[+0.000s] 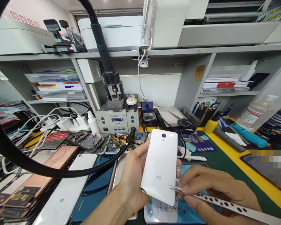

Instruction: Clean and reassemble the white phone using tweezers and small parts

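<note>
In front and to the right of the grey station, the left hand gripped the white phone, its back cover on, while the right hand pinched tweezers; work looked early, what remained unclear.

Illumination: bright, diffuse; ceiling lights above and beyond phone.
Shadows: soft, in shelf recesses beyond phone.
Glare: sheen on handset, left of phone.
Distortion: bottle stretched, leaning, right of phone.
Pixelation: blocks, far right of phone.
</note>
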Demonstrator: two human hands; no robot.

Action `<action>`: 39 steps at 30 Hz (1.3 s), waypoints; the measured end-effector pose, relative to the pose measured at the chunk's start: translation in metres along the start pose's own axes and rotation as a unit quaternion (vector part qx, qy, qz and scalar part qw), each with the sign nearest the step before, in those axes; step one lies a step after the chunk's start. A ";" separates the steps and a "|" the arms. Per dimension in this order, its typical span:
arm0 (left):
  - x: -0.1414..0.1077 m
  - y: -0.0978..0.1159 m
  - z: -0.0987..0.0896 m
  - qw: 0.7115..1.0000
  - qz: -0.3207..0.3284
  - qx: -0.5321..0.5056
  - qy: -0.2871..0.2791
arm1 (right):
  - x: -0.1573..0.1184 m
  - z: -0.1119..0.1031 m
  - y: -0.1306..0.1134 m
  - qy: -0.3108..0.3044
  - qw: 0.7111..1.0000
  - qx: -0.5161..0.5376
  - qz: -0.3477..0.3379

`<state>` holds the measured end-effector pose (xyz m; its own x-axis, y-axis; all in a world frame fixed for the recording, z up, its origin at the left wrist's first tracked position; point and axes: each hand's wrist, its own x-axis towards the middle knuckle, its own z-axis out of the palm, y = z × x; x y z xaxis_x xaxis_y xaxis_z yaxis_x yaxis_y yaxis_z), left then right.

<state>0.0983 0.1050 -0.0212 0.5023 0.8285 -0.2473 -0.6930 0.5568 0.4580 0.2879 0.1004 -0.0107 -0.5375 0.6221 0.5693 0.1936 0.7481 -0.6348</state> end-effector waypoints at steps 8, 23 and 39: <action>0.000 0.000 0.000 1.000 0.006 -0.002 -0.003 | -0.003 -0.001 0.000 0.017 0.999 -0.031 -0.022; 0.001 0.000 0.001 1.000 0.004 -0.006 0.017 | -0.004 0.000 0.002 0.013 1.000 -0.001 0.018; -0.004 0.000 0.003 1.000 0.025 -0.004 0.009 | 0.004 -0.001 -0.004 0.005 1.000 -0.003 0.007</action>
<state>0.0979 0.1020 -0.0176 0.4585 0.8559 -0.2391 -0.7208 0.5155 0.4634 0.2855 0.1000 -0.0050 -0.5258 0.6350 0.5659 0.2058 0.7405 -0.6398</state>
